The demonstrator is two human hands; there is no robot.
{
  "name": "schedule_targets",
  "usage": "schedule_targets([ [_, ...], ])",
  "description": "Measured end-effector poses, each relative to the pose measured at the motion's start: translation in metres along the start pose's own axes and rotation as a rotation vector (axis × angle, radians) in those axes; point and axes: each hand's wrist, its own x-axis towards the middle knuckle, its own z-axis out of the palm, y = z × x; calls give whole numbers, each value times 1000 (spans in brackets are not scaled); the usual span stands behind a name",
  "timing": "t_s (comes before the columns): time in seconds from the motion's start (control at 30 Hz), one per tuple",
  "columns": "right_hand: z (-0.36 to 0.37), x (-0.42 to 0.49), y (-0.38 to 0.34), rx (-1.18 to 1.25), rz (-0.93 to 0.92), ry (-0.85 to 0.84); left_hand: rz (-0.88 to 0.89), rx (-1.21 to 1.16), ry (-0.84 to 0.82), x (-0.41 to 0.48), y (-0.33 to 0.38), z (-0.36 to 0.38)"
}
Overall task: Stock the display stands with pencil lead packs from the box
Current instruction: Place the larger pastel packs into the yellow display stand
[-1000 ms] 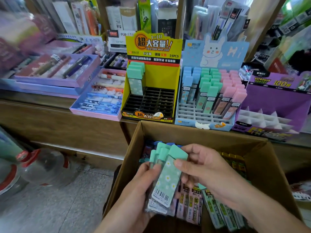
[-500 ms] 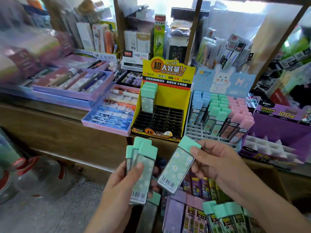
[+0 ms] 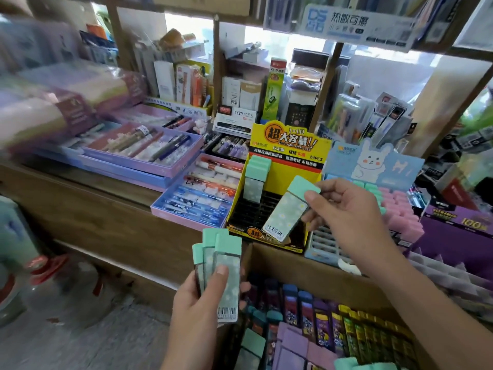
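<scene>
Pinches one mint pack (image 3: 286,212) with right hand (image 3: 346,217) over the yellow stand (image 3: 282,166). Clamps three more packs (image 3: 224,265) in left hand (image 3: 197,311), near box (image 3: 306,265).

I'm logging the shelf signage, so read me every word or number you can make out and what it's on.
"超大容量!!": yellow stand header.
"1=10": same header.
"24PCS": same header.
"1120": white box label.
"100": purple stand.
"热敏可擦": overhead sign.
"Hi": rabbit stand.
Barcodes on the single mint pack and the mint packs lower down: too small.
</scene>
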Motion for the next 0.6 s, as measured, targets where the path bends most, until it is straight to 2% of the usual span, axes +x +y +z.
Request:
schedule_targets([
  [0.6,52,70,5,-278,-196,-35,-5,8,15,6,-7,-4],
])
